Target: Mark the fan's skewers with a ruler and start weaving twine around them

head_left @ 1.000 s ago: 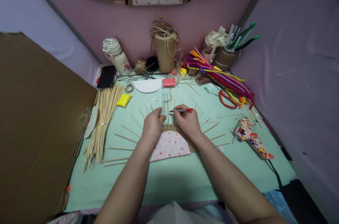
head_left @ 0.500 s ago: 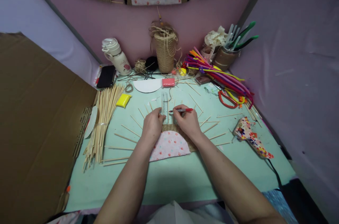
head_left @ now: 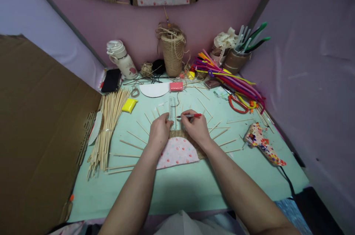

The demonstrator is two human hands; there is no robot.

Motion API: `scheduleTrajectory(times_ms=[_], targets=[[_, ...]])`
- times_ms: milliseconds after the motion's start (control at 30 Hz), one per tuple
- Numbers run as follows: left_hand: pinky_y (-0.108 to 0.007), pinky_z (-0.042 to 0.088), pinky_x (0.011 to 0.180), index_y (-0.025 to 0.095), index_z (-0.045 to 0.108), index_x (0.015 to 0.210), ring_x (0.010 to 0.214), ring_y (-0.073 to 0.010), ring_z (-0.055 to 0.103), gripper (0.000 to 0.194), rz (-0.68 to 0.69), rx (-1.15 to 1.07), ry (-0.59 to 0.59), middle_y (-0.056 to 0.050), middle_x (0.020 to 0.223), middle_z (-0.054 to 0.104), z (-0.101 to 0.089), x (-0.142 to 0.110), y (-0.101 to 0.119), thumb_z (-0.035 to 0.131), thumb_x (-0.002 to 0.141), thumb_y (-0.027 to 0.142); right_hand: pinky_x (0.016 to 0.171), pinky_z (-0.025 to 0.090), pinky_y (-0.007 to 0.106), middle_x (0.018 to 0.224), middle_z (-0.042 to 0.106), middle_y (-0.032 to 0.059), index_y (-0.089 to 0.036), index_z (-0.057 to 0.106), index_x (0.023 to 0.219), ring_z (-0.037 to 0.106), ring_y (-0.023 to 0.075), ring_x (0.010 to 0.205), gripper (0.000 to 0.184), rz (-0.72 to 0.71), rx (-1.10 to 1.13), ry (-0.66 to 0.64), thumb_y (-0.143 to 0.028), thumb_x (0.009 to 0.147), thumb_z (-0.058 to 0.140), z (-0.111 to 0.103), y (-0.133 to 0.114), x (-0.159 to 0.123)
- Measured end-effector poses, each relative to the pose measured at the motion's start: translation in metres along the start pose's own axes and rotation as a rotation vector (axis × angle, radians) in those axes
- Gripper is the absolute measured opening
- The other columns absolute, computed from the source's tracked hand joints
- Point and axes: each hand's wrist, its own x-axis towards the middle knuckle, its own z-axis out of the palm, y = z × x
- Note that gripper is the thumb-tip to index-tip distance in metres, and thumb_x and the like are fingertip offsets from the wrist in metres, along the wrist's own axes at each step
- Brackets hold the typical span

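Observation:
A half-round piece covered in pink spotted fabric [head_left: 179, 153] lies on the table, edged by a twine-wrapped band [head_left: 179, 133]. Thin wooden sticks [head_left: 131, 144] fan outward from that band. My left hand [head_left: 160, 129] pinches the lower part of a clear ruler [head_left: 172, 107], which lies upright in view beside a middle stick. In my right hand [head_left: 195, 127] is a red-capped marker pen [head_left: 192, 115], its tip pointing left near the ruler and that stick. Both wrists rest over the sides of the half-round piece, hiding part of the band.
At left lie a bundle of wooden sticks [head_left: 107, 131] and a yellow packet [head_left: 129, 105]. A twine cone [head_left: 173, 51], bottle [head_left: 122, 59] and white half-disc [head_left: 154, 89] stand or lie behind. Pipe cleaners [head_left: 224, 74], red-handled scissors [head_left: 238, 104] and a patterned glue gun [head_left: 263, 144] are at right.

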Motion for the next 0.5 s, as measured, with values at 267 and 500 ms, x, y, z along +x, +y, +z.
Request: scheduleTrajectory(times_ms=[267,500], targets=[[-0.028,0.045,0.075,0.012,0.064,0.118,0.076,-0.0180,0.063,0.036,-0.026,-0.025,0.040,-0.005,0.078,0.070,-0.0037,0.0007,-0.0015,0.059,0.083,0.020,0.065,0.047,0.027,0.064,0.069,-0.0002,-0.021,0.067,0.077,0.063,0.0163,0.059,0.015,-0.007,0.017,-0.002,-0.030,0.081,0.055,0.0005,0.0018,-0.0002],[-0.028,0.045,0.076,0.013,0.064,0.118,0.077,-0.0184,0.063,0.036,-0.013,-0.006,0.032,-0.005,0.079,0.070,-0.0017,0.0004,-0.0022,0.058,0.084,0.020,0.066,0.047,0.027,0.064,0.068,-0.0003,-0.021,0.067,0.077,0.063,0.0158,0.059,0.015,-0.011,0.023,-0.003,-0.029,0.081,0.055,0.0006,0.0020,-0.0006]])
